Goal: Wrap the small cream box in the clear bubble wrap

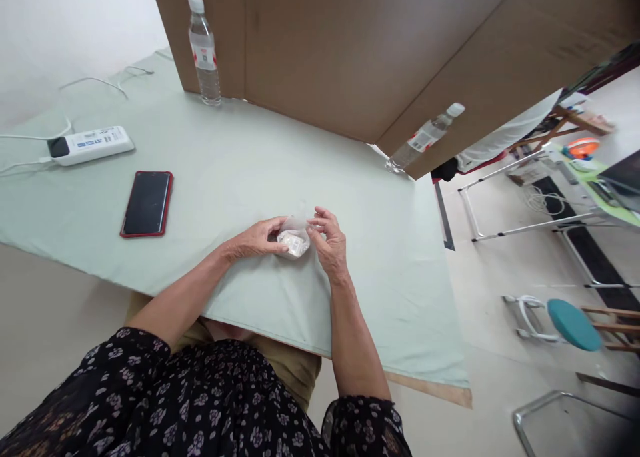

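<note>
Far to my left a white power strip (91, 145) lies on the pale green surface (225, 163), its cables trailing off toward the wall. Just nearer me is a phone (147, 203) in a red case, lying flat with its dark screen up, well apart from my hands. Behind it, at the back edge, a water bottle (204, 51) stands upright against a brown cardboard screen (350, 50). My left hand (256, 239) rests on the surface near the front edge, its fingers curled and its thumb and forefinger pinching the left side of a small clear bag (294, 239). The bag sits on the surface between my two hands, with something small and white inside that I cannot make out; its thin top stands up a little. My right hand (330, 242) is just beside it, fingers bent, fingertips pinching the bag's right edge. Both forearms come up from my dark flowered sleeves (190, 403). Farther right, a second bottle (425, 137) stands at the end of the cardboard, looking tilted in this view. Past the surface's right edge the floor holds metal frames (520, 227) and a stool (573, 323) with a teal seat.
</note>
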`<act>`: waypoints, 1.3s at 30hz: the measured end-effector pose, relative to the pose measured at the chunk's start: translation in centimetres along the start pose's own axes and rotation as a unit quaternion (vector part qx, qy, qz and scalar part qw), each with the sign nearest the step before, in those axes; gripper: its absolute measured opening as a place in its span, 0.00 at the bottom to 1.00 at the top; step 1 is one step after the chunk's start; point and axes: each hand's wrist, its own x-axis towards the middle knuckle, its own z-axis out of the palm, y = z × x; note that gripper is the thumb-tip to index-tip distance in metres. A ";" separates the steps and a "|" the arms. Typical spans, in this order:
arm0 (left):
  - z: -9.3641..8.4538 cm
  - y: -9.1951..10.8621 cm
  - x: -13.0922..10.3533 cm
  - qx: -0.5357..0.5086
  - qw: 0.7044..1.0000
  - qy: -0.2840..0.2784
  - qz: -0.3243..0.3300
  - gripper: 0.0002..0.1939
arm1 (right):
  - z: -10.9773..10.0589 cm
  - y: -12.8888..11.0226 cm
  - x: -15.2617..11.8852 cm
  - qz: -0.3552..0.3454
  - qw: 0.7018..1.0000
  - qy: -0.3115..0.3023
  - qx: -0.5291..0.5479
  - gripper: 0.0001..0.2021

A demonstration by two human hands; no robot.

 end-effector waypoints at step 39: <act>-0.1 0.2 0.3 0.007 1.000 -0.006 -0.027 0.30 | -1.6 -2.4 -0.4 -0.130 0.977 -0.042 -0.162 0.06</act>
